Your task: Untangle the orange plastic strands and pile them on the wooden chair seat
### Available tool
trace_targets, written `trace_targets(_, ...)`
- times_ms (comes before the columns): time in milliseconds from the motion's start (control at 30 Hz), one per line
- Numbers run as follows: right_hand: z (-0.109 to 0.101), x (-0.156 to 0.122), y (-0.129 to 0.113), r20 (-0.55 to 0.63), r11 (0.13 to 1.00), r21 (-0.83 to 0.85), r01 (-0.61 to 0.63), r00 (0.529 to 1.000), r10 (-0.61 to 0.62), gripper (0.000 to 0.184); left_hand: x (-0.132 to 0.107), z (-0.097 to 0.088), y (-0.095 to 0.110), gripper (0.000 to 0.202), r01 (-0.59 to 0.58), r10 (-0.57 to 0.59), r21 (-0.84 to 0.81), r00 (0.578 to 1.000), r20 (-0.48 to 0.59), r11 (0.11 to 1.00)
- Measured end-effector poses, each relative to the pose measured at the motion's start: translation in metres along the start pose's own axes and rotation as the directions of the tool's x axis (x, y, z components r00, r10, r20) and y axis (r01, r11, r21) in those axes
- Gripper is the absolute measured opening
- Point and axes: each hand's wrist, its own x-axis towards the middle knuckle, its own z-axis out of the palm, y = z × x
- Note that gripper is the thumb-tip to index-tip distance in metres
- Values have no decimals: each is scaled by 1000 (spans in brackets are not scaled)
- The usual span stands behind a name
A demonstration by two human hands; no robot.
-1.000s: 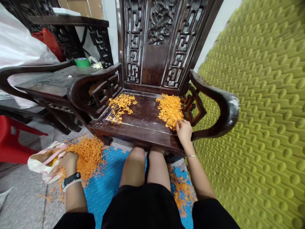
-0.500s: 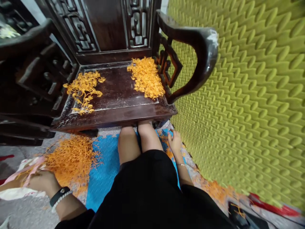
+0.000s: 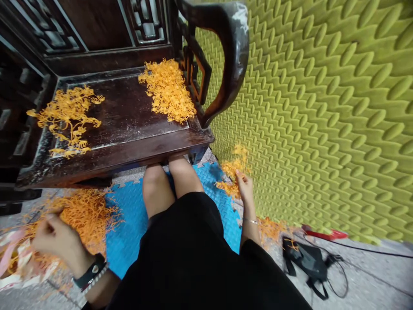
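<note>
My right hand [image 3: 245,186] pinches a curly orange plastic sprig [image 3: 238,162] with dangling small parts, beside the yellow-green wall. My left hand [image 3: 58,239] is half curled, thumb near the forefinger, above a torn white and pink bag [image 3: 19,258]. Whether anything is between its fingers I cannot make out. Next to it, a heap of thin orange strands [image 3: 87,219] covers the floor. On the dark wooden chair seat [image 3: 125,107] lie a loose pile of orange sprigs [image 3: 71,114] at left and a denser pile [image 3: 169,92] at right.
The chair's curved armrest [image 3: 234,51] stands close to the padded yellow-green wall [image 3: 309,120]. My knees rest under the seat edge, above a blue foam mat [image 3: 127,224]. A black bag with cords [image 3: 306,258] and a red object [image 3: 329,234] lie right.
The view has swung right. My right hand has risen beside the wall, with an orange sprig now showing at its fingers. My left hand has lifted off the bag.
</note>
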Motion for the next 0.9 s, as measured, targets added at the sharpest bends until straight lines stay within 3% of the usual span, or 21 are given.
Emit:
trace_targets(33, -9, -2, -13, 55, 998, 56, 21, 998, -24, 59, -5, 14, 15, 24, -13, 11, -35, 998, -55, 999)
trace_targets(67, -15, -5, -27, 118, 993, 109, 36, 992, -49, 61, -13, 29, 31, 23, -28, 28, -64, 1000, -1, 998)
trace_targets(100, -19, -11, -40, 187, 986, 158, 47, 979, -77, 63, -22, 44, 48, 25, -43, 54, -116, 994, 96, 992)
trace_targets(133, -20, -18, -53, 258, 978, 202, 53, 960, -106, 64, -34, 59, 65, 27, -36, 107, -236, 949, 297, 971)
trace_targets(200, -15, -34, -78, 398, 958, 280, 58, 901, -171, 65, -60, 84, 98, 50, -4, 331, -505, 759, 561, 863)
trace_targets(267, -1, -50, -100, 515, 938, 342, 60, 823, -241, 67, -85, 100, 123, 85, 131, 522, -659, 505, 687, 741)
trace_targets(300, 6, -57, -110, 566, 929, 364, 60, 778, -272, 66, -95, 106, 133, 96, 197, 564, -662, 385, 731, 723)
trace_targets(333, 12, -62, -118, 607, 923, 379, 64, 736, -300, 65, -103, 109, 140, 97, 259, 555, -640, 332, 763, 724)
trace_targets(400, 19, -70, -132, 649, 918, 383, 102, 677, -346, 61, -111, 110, 147, 73, 317, 463, -572, 357, 811, 757)
trace_targets(433, 19, -72, -138, 645, 919, 371, 136, 675, -360, 58, -111, 108, 147, 58, 319, 413, -548, 403, 817, 773)
trace_targets(500, 13, -72, -147, 578, 920, 327, 217, 724, -377, 55, -106, 103, 143, 40, 285, 349, -523, 486, 801, 803)
trace_targets(533, 8, -72, -150, 540, 919, 299, 255, 749, -384, 55, -103, 99, 140, 37, 266, 335, -513, 505, 795, 816)
trace_targets(600, -3, -71, -156, 516, 918, 256, 303, 760, -394, 54, -96, 91, 133, 33, 258, 303, -479, 510, 805, 839)
trace_targets(700, -19, -70, -163, 565, 925, 227, 304, 732, -380, 50, -90, 77, 125, 28, 299, 241, -416, 480, 844, 859)
trace_targets(833, -37, -68, -168, 535, 950, 220, 223, 787, -309, 49, -80, 58, 124, 27, 275, 191, -390, 547, 815, 879)
trace_targets(900, -43, -64, -169, 582, 941, 209, 265, 740, -337, 50, -74, 51, 123, 29, 244, 193, -377, 549, 813, 894)
